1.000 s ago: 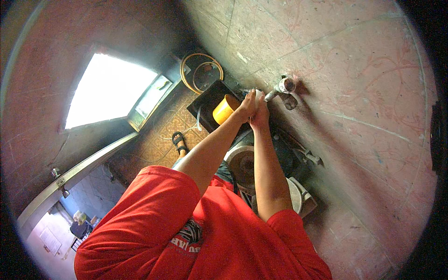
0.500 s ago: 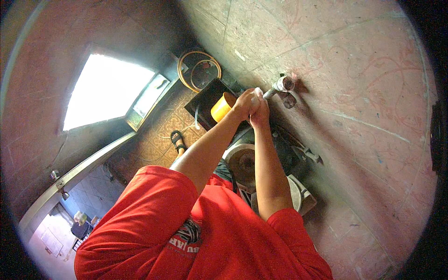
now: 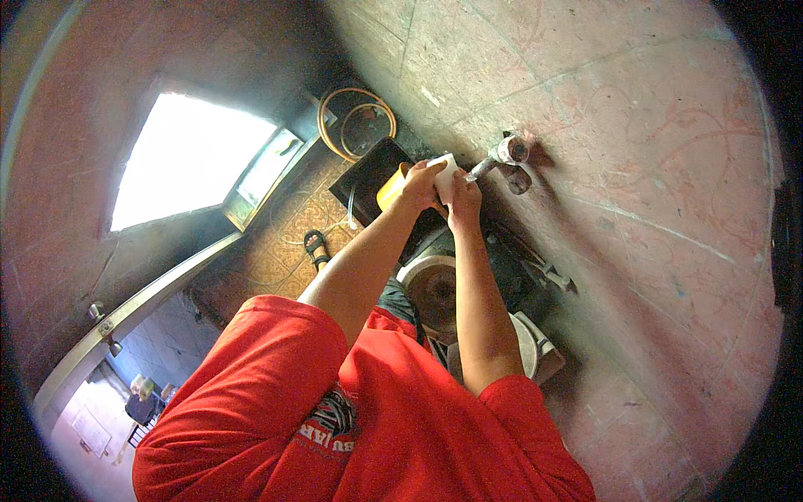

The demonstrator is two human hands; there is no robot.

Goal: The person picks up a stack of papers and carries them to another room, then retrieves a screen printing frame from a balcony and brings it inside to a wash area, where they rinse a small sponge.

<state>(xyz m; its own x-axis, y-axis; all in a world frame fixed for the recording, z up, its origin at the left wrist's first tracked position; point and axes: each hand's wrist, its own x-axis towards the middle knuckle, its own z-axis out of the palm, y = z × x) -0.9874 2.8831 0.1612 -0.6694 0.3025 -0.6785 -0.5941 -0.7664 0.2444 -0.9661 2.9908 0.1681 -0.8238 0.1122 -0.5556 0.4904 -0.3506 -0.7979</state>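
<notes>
Under the tap on the right-hand wall, both forearms reach out and the hands meet. Between them is a small white block-shaped object; its exact kind cannot be made out. My left hand is closed on its left side, with the thumb across it. My right hand grips its right side, close below the spout. Just left of my left hand, a yellow-orange dipper is partly hidden, sitting over a black tub.
Below the hands is a pale toilet bowl, partly covered by my right forearm. A coiled orange hose rests in the far corner. A bright window is at left, above patterned brown floor tiles. Several fittings lie along the right wall.
The hands have parted slightly, and the white object shows much more between them. My left hand has shifted a little left, now covering more of the dipper.
</notes>
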